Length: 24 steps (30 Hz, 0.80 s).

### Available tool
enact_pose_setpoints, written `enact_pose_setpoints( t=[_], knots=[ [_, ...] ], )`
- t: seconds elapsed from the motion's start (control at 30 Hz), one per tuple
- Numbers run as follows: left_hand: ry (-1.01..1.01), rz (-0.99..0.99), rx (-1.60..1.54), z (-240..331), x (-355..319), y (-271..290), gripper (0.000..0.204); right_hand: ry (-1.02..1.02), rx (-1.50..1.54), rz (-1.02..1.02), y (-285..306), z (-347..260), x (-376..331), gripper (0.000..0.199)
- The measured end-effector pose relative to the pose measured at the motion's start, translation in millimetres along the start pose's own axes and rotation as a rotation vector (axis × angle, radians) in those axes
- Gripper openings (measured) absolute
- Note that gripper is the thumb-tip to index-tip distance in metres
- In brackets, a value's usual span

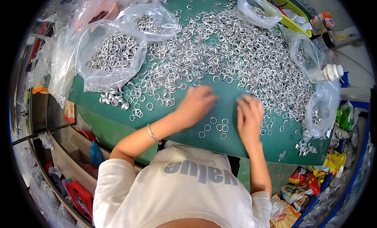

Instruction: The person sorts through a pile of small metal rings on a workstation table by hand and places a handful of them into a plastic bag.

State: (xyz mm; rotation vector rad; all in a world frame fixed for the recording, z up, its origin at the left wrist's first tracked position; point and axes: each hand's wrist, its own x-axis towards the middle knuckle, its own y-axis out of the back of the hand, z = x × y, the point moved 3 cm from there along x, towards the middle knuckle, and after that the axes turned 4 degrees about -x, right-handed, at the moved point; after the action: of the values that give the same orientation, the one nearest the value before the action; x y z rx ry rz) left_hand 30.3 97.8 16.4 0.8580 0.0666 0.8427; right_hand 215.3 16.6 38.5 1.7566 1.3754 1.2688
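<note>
My left hand (197, 104) is over the green tabletop (188, 137), just below the near edge of a wide heap of silver metal rings (231, 35). Motion blurs its fingers, and what they may hold does not show. To the right, my right hand (250, 113) rests palm down by the heap's edge, fingers bent and a little apart, with nothing visible in them. Several loose rings (207, 127) lie flat between the two hands, nearer to me. A bangle (153, 134) circles my left wrist.
Clear plastic bags of rings (114, 53) stand at the left, and more bags (316, 110) sit along the right edge. A yellow-green bin (292, 19) and a white-capped bottle (329, 73) are at the right. Below the left edge is a beige drawer unit (72, 157); coloured packets (292, 196) lie lower right.
</note>
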Motion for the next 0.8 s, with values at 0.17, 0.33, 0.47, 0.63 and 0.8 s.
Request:
enact_pose_setpoints(
  t=[0.17,0.33,0.47,0.63,0.8],
  knots=[
    [0.016,-0.350,-0.087,16.4,-3.9,-7.6,0.024,-0.004,-0.269,0.042,-23.2,9.5,21.0,0.023],
    [0.030,-0.362,-0.108,9.6,-15.4,-2.8,0.017,0.012,-0.158,-0.074,-20.3,0.1,-2.7,0.028],
    [0.095,-0.148,-0.079,5.4,-9.1,-0.2,0.015,-0.027,-0.078,0.005,-12.6,1.5,1.6,0.035],
    [0.191,0.357,0.264,-37.5,6.8,53.8,0.016,0.029,-0.252,-0.080,-25.1,0.4,-7.4,0.031],
    [0.090,0.434,0.267,-30.3,13.7,52.4,0.029,0.121,-0.146,-0.055,-24.1,-2.3,-8.9,0.015]
  ],
)
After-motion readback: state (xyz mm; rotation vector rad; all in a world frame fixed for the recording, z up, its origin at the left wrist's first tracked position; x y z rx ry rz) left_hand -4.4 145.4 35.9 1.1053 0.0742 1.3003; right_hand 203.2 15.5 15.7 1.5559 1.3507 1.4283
